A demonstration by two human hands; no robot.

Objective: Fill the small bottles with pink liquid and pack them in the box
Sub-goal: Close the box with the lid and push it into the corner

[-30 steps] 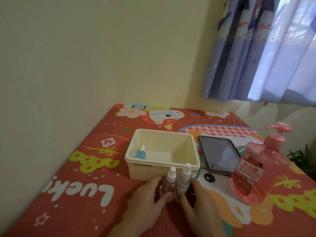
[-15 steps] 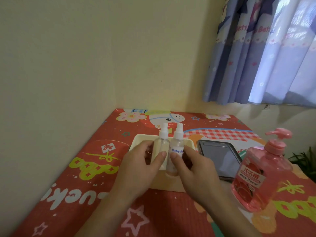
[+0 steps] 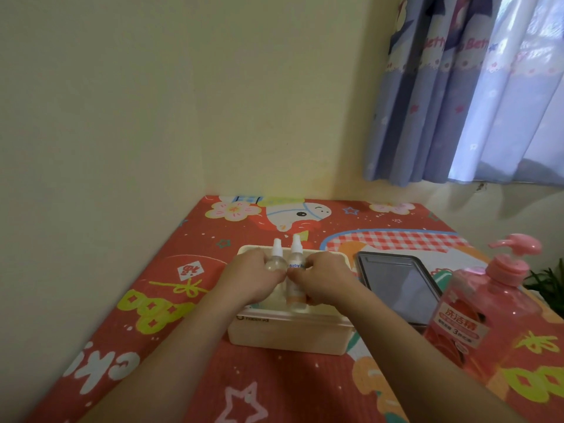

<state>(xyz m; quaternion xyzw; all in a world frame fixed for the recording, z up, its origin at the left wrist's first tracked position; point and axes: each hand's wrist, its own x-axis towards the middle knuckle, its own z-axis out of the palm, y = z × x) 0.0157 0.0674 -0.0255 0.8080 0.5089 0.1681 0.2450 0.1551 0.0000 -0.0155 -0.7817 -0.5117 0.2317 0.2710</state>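
Two small clear spray bottles with white tops stand side by side over the cream plastic box (image 3: 287, 332). My left hand (image 3: 248, 279) grips the plain bottle (image 3: 276, 261). My right hand (image 3: 323, 277) grips the labelled bottle (image 3: 295, 270), whose lower part reaches down inside the box. Both hands are over the box opening and hide most of its inside. A large pink pump bottle (image 3: 485, 312) of liquid stands to the right on the table.
A dark tablet (image 3: 399, 286) lies between the box and the pump bottle. The table wears a red cartoon-print cloth (image 3: 171, 300) and sits in a wall corner. A blue curtain (image 3: 476, 96) hangs at the upper right, and a green plant (image 3: 549, 285) shows at the right edge.
Both hands lifted the two small bottles from the cloth in front of the box, carried them forward over it, and are now lower, with the bottles going into the box.
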